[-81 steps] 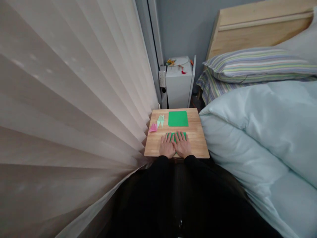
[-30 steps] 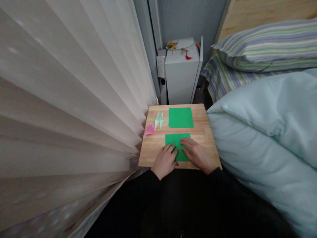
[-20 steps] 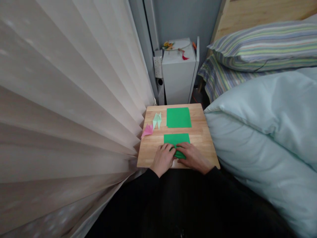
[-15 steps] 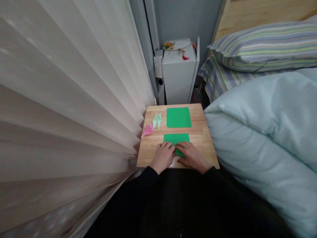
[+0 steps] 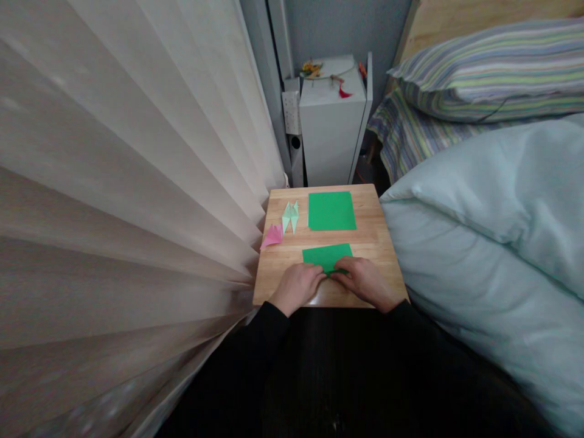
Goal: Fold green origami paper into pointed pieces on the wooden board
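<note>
A sheet of green paper (image 5: pixel 326 254) lies near the front of a small wooden table (image 5: pixel 269 286), its near edge at my fingers. My left hand (image 5: pixel 298 283) is closed on the near left edge of the sheet, thumb and fingers together. On the right side of that edge, my right hand (image 5: pixel 362 278) pinches the paper, with its fingers over the top and the thumb below. The fingertips of both hands come close together in the middle. Beyond the sheet lies a second piece of green paper (image 5: pixel 331 211), flat and apart from my hands.
At the table's left lie a pale green folded paper figure (image 5: pixel 291 217) and a pink one (image 5: pixel 272 235). A pleated curtain (image 5: pixel 159 182) hangs along the left. A white cabinet (image 5: pixel 331 134) stands behind the table, and a bed with a light blue quilt (image 5: pixel 479 243) on the right.
The fold of green paper that showed between my hands is now hidden at my fingers. The sheet has tilted slightly, and my hands have moved a little apart. The view has shifted slightly.
</note>
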Available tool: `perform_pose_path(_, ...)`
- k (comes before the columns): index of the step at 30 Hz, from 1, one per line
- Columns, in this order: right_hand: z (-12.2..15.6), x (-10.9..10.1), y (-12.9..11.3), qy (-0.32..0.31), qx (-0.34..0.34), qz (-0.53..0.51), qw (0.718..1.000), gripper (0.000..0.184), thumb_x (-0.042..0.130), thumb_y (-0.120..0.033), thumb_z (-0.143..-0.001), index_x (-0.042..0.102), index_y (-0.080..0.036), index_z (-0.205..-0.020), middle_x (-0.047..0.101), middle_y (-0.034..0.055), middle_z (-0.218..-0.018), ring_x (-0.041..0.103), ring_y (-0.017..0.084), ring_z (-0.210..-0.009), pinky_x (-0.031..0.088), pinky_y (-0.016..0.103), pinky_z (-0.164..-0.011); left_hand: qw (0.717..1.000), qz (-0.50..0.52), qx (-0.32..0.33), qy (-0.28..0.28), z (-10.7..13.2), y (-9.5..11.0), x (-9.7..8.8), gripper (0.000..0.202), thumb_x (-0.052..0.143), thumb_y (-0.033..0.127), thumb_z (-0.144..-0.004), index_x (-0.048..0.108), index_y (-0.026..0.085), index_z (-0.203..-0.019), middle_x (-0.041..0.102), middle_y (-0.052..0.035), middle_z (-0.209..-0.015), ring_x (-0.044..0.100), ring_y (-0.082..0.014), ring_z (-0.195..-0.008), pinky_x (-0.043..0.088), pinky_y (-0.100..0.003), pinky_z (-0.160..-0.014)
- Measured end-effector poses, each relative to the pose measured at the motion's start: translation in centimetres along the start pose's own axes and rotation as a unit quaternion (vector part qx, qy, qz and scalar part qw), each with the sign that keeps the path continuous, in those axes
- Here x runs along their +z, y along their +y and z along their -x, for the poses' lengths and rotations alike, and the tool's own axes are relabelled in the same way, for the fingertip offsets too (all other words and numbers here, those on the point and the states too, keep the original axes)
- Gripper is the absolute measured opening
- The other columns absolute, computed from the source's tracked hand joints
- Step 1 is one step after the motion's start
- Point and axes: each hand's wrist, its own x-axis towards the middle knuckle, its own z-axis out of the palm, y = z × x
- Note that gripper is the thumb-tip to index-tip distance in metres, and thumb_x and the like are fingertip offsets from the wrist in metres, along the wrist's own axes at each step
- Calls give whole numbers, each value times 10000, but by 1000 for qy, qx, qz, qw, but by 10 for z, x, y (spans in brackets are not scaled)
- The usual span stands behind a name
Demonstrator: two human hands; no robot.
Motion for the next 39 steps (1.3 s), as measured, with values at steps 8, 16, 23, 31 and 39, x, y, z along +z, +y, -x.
perform_pose_path(8, -9, -6, 14, 24, 115, 67, 991, 241, 546, -308, -1053, 712, -158, -962, 780, 117, -980, 729, 252, -913, 452, 319, -759, 990, 58, -123, 42, -20, -8, 4, 275, 551, 357, -1047, 753, 196, -950, 784, -80, -891, 728, -253, -859, 510, -349, -812)
perform_pose_path(16, -19, -4, 6, -7, 155, 123, 980, 201, 526, -293, -1064, 679, -163, -1046, 760, 116, -1048, 717, 237, -943, 436, 309, -746, 984, -82, -22, 158, -12, 37, 31, 447, 508, 262, -1031, 564, 67, -1429, 537, -191, -1561, 452, -349, -1465, 370, -512, -1213)
perform_pose_path(23, -23, -3, 7, -14, 165, 127, 978, 190, 505, -266, -1068, 651, -145, -1075, 760, 130, -1065, 722, 244, -950, 427, 306, -733, 991, -86, -28, 95, -6, 53, 62, 643, 410, 460, -1069, 389, 91, -1596, 372, -192, -1688, 277, -372, -1591, 226, -622, -1286)
perform_pose_path(31, -24, -2, 11, -25, 167, 130, 977, 185, 488, -238, -1065, 642, -138, -1086, 765, 138, -1054, 723, 241, -947, 428, 306, -733, 992, -83, -38, 92, -7, 51, 64, 634, 403, 473, -1065, 367, 166, -1618, 349, -158, -1707, 270, -404, -1583, 167, -725, -1258)
perform_pose_path(39, -25, -2, 10, -28, 174, 132, 975, 190, 483, -258, -1074, 629, -138, -1101, 769, 145, -1072, 729, 248, -951, 427, 303, -724, 990, -95, -45, 90, -6, 50, 64, 639, 417, 477, -1060, 352, 190, -1628, 343, -155, -1710, 281, -406, -1577, 181, -728, -1252)
